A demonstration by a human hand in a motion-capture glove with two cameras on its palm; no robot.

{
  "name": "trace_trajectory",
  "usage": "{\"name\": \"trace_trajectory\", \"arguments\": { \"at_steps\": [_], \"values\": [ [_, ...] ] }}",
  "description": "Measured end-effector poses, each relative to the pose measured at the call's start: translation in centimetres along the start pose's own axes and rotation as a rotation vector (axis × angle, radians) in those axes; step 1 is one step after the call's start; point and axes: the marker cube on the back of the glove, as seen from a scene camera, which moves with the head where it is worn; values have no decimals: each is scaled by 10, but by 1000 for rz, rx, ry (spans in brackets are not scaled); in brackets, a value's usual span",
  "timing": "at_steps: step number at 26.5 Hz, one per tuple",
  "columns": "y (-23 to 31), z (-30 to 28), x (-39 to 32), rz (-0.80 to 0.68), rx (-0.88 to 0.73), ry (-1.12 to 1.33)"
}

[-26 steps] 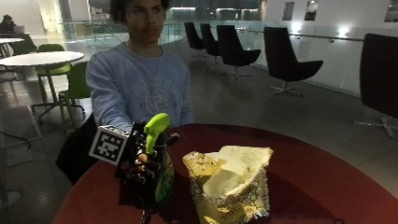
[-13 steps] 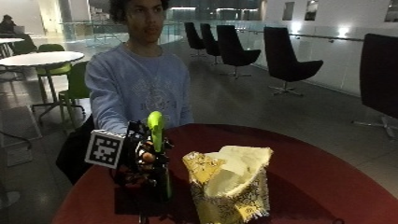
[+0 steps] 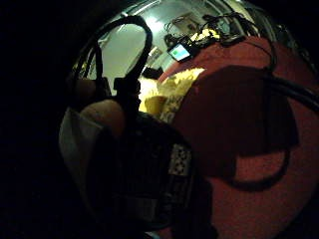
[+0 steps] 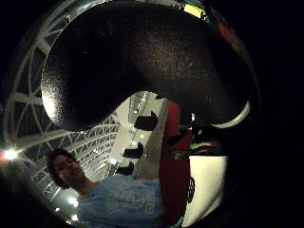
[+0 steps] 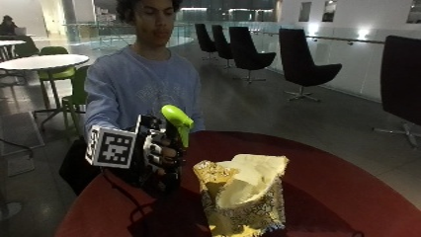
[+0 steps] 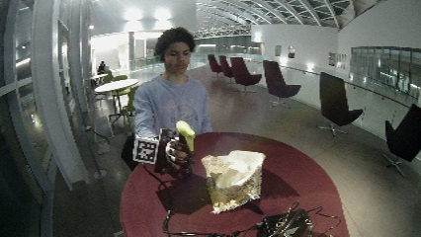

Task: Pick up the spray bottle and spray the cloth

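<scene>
1. While one spray bottle (image 5: 172,143) stands upright near the desk (image 5: 342,187) edge, its green nozzle faces one cloth (image 5: 244,195) (yellow, crumpled).
2. Right hand (image 5: 158,158) grip curls around the bottle.

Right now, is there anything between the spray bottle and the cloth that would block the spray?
Nothing visible. The gloved right hand grips the spray bottle upright beside the yellow cloth, which stands bunched on the red table. Only open air shows between the bottle's green head and the cloth.
</scene>
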Motion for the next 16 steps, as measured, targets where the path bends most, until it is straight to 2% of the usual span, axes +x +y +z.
{"name": "trace_trajectory", "arguments": {
  "at_steps": [8, 16],
  "values": [
    [-13, -2, -25, 78, -365, -24],
    [-37, 12, -27, 227, -660, 126]
  ]
}}
